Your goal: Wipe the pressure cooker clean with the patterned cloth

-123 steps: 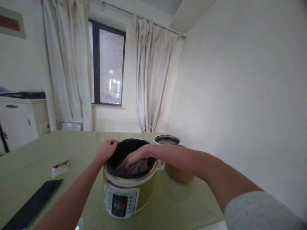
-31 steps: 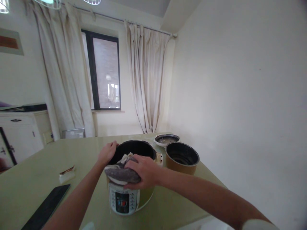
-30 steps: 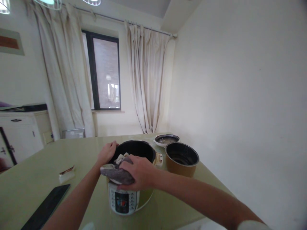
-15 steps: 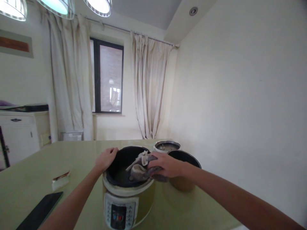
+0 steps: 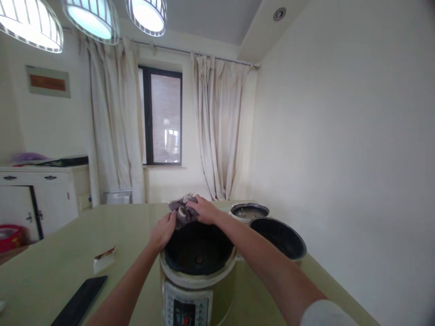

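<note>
A white electric pressure cooker [image 5: 197,281] with a dark interior and a front button panel stands on the table before me, its top uncovered. My right hand [image 5: 204,209] grips a bunched grey-and-beige cloth [image 5: 185,213] at the cooker's far rim. On the far left of that rim rests my left hand [image 5: 165,230], its fingertips at the edge of the cloth; the fingers are partly hidden. To the right sits a dark inner pot [image 5: 280,237], partly behind my right forearm. Behind it lies a round lid [image 5: 249,211], underside up.
A black phone-like slab [image 5: 79,301] and a small white packet [image 5: 104,260] lie on the green table [image 5: 136,217] at left. Against the left wall stand a white cabinet [image 5: 54,194] and a red basin [image 5: 12,237]. A plain wall rises close on the right.
My right hand has carried the cloth from the cooker's right side to its far rim, beside my left hand. The view has shifted slightly left.
</note>
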A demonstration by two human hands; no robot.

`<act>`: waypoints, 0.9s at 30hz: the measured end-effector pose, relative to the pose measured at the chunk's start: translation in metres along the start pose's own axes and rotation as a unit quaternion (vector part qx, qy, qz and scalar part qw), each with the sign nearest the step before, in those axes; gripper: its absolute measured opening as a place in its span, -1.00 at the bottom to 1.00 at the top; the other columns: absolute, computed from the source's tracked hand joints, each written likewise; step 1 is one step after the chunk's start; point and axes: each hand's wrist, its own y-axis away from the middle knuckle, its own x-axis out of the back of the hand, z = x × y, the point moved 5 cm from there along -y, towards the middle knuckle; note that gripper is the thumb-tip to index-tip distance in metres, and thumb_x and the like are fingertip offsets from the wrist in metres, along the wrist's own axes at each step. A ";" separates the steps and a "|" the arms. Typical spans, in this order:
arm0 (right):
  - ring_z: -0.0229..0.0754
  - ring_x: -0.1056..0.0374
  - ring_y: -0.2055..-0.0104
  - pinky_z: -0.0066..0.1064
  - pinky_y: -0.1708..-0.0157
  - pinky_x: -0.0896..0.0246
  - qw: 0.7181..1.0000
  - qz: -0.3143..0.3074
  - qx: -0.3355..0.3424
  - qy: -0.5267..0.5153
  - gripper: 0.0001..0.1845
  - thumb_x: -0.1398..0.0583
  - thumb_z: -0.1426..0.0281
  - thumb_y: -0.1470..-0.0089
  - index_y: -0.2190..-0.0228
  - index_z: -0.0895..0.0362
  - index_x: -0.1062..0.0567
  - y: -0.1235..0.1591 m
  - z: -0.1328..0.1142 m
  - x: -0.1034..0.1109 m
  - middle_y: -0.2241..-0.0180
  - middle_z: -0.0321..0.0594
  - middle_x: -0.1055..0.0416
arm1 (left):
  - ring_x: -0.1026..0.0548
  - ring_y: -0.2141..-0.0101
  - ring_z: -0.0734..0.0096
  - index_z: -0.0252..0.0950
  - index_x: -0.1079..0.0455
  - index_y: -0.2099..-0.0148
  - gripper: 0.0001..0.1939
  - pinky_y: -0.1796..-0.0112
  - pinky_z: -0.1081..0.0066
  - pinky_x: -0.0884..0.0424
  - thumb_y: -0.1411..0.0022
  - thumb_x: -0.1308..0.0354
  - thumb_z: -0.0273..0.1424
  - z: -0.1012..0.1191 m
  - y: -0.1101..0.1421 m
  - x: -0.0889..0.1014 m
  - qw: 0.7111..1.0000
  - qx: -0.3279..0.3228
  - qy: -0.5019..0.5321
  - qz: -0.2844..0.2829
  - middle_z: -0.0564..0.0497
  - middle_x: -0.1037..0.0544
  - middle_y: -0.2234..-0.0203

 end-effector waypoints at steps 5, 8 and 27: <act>-0.05 -0.36 0.04 -0.17 -0.12 -0.27 0.997 -0.004 -0.069 -0.019 -0.39 -0.31 0.20 -0.21 -0.26 -0.10 -0.39 -0.006 -0.005 -0.004 -0.03 -0.13 -0.28 | -0.62 -0.05 -0.12 -0.33 -0.48 -0.06 -0.28 -0.03 0.05 -0.47 -0.47 0.42 -0.02 -0.003 -0.001 -0.001 1.000 0.022 -0.007 -0.009 -0.37 -0.66 0.02; -0.03 -0.38 0.05 -0.20 -0.07 -0.30 0.994 -0.031 -0.106 0.003 -0.40 -0.33 0.16 -0.19 -0.23 -0.08 -0.44 0.016 0.013 0.006 -0.02 -0.12 -0.32 | -0.62 -0.03 -0.08 -0.33 -0.49 -0.04 -0.33 -0.03 0.08 -0.47 -0.47 0.37 -0.07 -0.004 -0.002 -0.003 1.000 0.010 -0.007 -0.017 -0.33 -0.67 0.04; 0.01 -0.34 0.02 -0.20 0.02 -0.32 0.994 -0.062 -0.094 0.007 -0.55 -0.37 0.29 -0.10 -0.05 -0.03 -0.57 0.112 0.025 0.044 -0.03 -0.08 -0.31 | -0.63 0.04 0.02 -0.22 -0.63 0.08 -0.54 0.01 0.19 -0.48 -0.37 0.05 -0.12 -0.008 -0.006 -0.011 0.998 -0.038 0.003 -0.042 -0.13 -0.71 0.09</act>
